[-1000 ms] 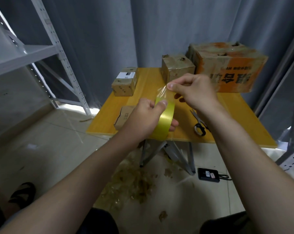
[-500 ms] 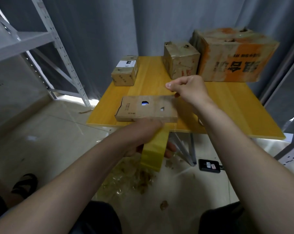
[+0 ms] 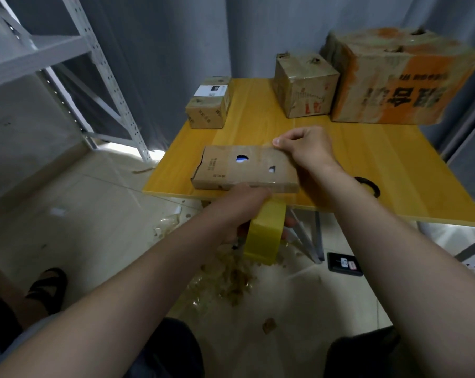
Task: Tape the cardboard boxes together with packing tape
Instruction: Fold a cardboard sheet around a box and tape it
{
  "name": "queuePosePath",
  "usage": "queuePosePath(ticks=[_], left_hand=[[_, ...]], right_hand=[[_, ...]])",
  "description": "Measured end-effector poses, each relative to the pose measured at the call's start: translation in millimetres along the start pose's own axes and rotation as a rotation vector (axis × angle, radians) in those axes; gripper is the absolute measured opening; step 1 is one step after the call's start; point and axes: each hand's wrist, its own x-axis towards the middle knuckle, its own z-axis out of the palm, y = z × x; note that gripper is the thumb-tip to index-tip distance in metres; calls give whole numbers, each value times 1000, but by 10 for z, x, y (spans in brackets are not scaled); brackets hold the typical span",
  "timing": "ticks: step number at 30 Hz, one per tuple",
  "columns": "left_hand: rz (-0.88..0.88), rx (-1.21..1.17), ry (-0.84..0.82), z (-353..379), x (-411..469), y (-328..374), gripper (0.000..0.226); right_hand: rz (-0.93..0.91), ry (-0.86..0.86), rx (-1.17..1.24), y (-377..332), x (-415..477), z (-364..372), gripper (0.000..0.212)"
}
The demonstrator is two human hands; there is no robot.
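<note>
**Yellow roll of packing tape [image 3: 263, 236] stretched over a flat brown cardboard box [image 3: 230, 170]**

We grip the roll in our left hand [image 3: 244, 205] just below the yellow wooden table's [image 3: 367, 165] front edge; our right hand [image 3: 304, 148] pinches the tape end at the box's far edge; the box lies by that front edge.

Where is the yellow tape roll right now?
Head view, lower centre: the left hand grips the yellow tape roll just below the table's near edge, in front of the flat cardboard box.
</note>
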Motion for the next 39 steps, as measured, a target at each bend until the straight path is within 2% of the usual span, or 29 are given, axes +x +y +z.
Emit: queuePosePath(ticks=[5,11,16,17,20,21,23,25,27,29,33,39], left_hand=[[17,-13,-30,-34,26,-5,23],[7,-25,-49,-85,54,-6,21],[-2,-15,-41,-67,65,-13,24],[-4,-21,-38,-64,70,-9,24],[-12,-7,-36,-70,93,-24,26],[-14,0,-39,-72,104,-35,27],[-18,26,-30,-77,135,-66,30],[-16,44,-19,-83,159,-90,32],[-2,33,-25,-83,165,-97,32],[11,15,-28,-76,150,-96,32],[18,19,-25,-94,101,-85,29],[-12,69,-82,-151,-13,-122,26]], right_hand=[[-27,46,-52,16,-34,31,17],[-56,88,27,-53,-31,-15,13],[-90,92,-112,-15,-157,9,11],[-102,92,-157,-19,-177,6,19],[-175,88,-386,-70,-183,-65,63],[-221,83,-417,-99,-189,-90,67],[-326,43,-421,-164,-217,-117,54],[-366,-87,-449,-232,-266,-116,40],[-350,-312,-552,-263,-328,-64,49],[-315,-468,-668,-246,-383,-6,63],[-287,-502,-888,-212,-434,75,75],[-253,-513,-887,-219,-605,104,77]])
